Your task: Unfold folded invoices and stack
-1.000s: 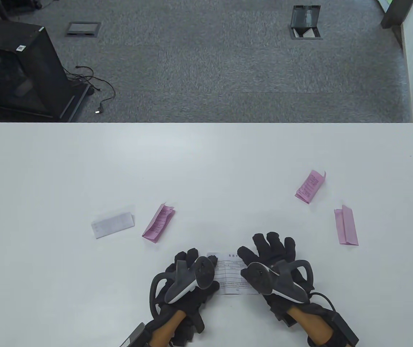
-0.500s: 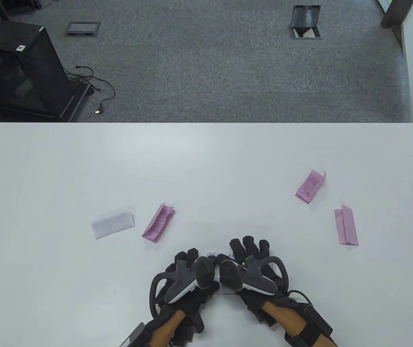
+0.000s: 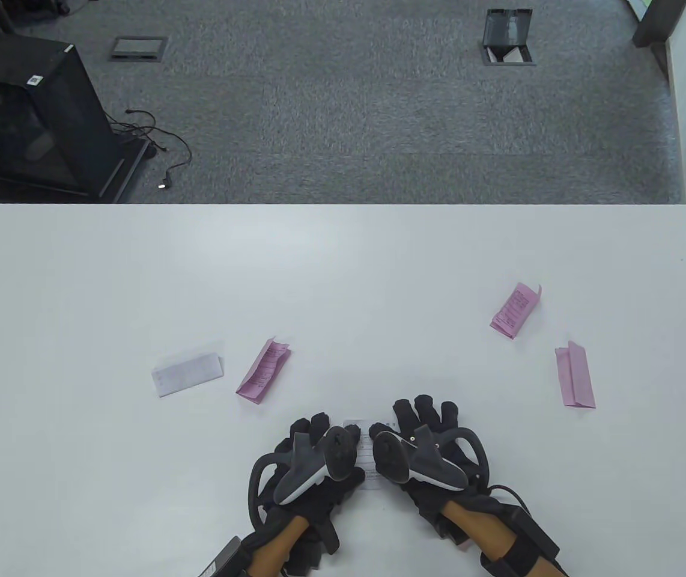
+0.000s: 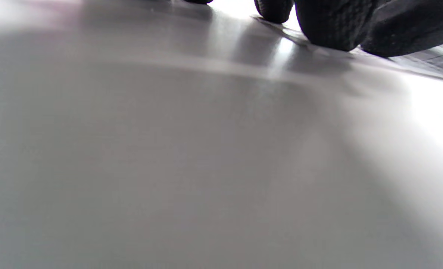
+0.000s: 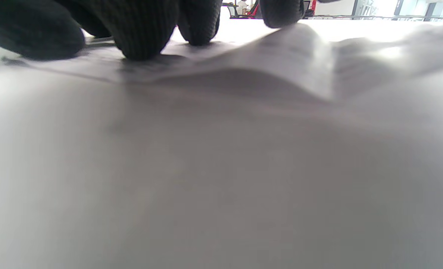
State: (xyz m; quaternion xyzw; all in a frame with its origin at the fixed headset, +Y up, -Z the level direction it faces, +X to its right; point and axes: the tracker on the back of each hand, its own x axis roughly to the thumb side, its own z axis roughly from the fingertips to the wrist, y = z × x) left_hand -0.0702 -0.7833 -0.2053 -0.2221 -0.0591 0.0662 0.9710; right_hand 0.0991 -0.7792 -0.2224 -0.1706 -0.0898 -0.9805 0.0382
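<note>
Invoice (image 3: pixel 367 452), white and unfolded, lies near the worktop's near edge beneath both hands: left hand (image 3: pixel 313 463) presses its left end, right hand (image 3: pixel 424 451) flat over its right part, fingers spread.

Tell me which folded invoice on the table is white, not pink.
The folded white invoice farthest left; the three other folded ones are pink.

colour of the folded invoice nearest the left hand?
Pink, with dark printed lines: the folded invoice lies up-left of the left hand. Table view shows it best.
</note>
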